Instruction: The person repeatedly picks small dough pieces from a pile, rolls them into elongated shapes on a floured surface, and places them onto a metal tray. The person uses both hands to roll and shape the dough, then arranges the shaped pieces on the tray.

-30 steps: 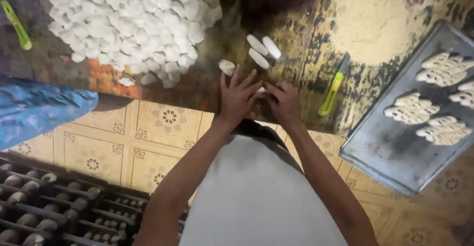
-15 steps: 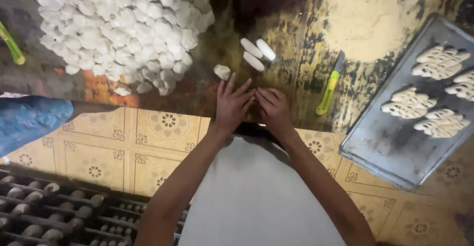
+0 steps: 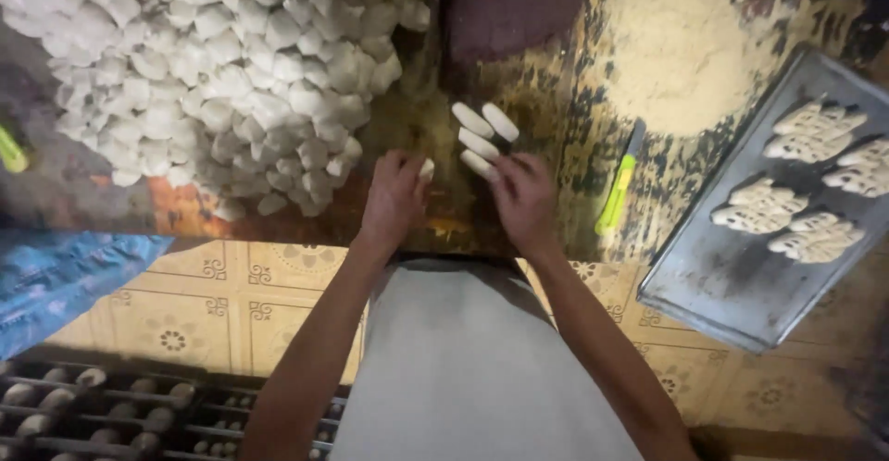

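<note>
My left hand [image 3: 396, 194] rests on the worn dark worktable [image 3: 556, 137], fingers curled over a small white dough piece [image 3: 427, 168] at its fingertips. My right hand [image 3: 524, 200] lies palm down beside it, its fingertips touching the nearest of several short white dough rolls [image 3: 482, 134] laid side by side just ahead. A large heap of white dough lumps [image 3: 218, 72] covers the table to the left of my left hand.
A grey metal tray [image 3: 722, 285] at the right holds several shaped dough pieces [image 3: 813, 183]. A yellow-green handled knife [image 3: 618, 190] lies between my right hand and the tray. A flour patch [image 3: 685, 54] sits behind. Racks of pieces [image 3: 102, 415] stand below on patterned floor tiles.
My hands have drifted apart. The right hand set a roll down beside the others, and the left hand moved onto the small dough piece. The camera view shifted slightly.
</note>
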